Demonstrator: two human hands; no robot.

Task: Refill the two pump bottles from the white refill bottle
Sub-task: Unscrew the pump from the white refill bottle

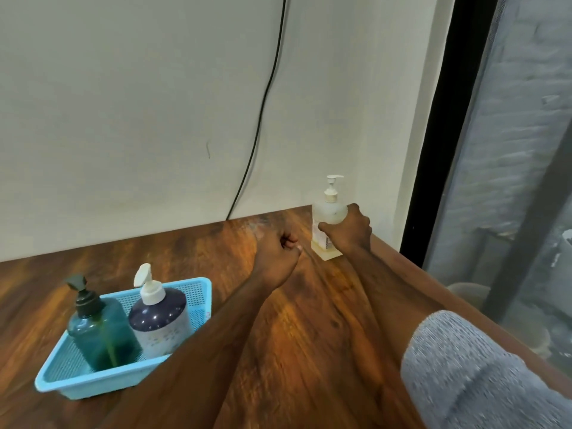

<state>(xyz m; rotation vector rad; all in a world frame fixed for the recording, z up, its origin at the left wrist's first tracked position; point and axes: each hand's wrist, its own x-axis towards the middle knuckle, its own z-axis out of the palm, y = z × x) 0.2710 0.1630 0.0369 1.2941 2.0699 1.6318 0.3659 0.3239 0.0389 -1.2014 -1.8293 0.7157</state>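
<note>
Near the far right corner of the wooden table (294, 320), our right hand (349, 230) is wrapped around the middle of a clear pump bottle (328, 212), which stands upright on the surface. Our left hand (278, 252), curled into a loose empty fist, hovers just beside it. Toward the left edge, a blue basket (198, 292) holds a teal pump bottle (102, 332) and a white bottle with a dark shoulder (161, 323).

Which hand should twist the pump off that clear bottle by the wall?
Probably the left hand: it is free, curled beside the clear bottle. The right hand already grips the bottle's body and can steady it.
</note>
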